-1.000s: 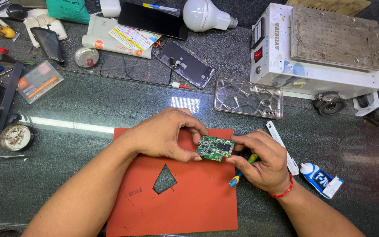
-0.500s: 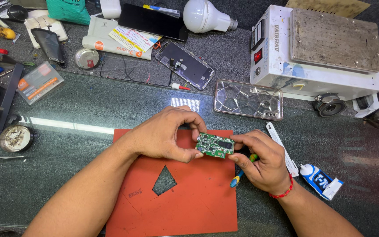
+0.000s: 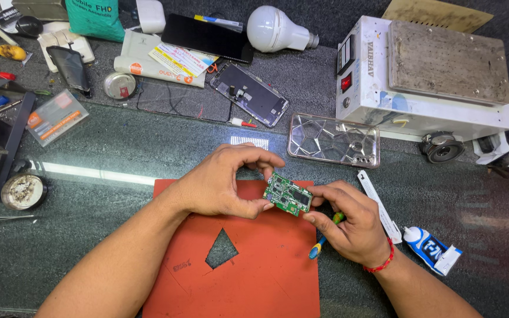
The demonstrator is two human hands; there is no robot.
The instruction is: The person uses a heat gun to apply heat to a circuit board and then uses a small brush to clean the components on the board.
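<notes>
A small green circuit board point(image 3: 288, 195) is held tilted above a red work mat point(image 3: 248, 277). My left hand point(image 3: 219, 184) pinches its left end between thumb and fingers. My right hand point(image 3: 349, 224) grips its right end with the fingertips. A thin tool with a green and blue handle point(image 3: 324, 238) is tucked in my right palm, its blue tip poking out below the hand. The mat has a triangular hole point(image 3: 221, 249) cut in it.
A white heating machine with a metal plate point(image 3: 425, 76) stands at the back right. A clear phone case point(image 3: 334, 140), an opened phone point(image 3: 249, 93), a white bulb point(image 3: 278, 29), a glue tube point(image 3: 430, 250) and a white strip point(image 3: 379, 204) lie around. Tools crowd the left edge.
The board has shifted slightly to the right and tilted a little more between both hands. Both hands keep their grip.
</notes>
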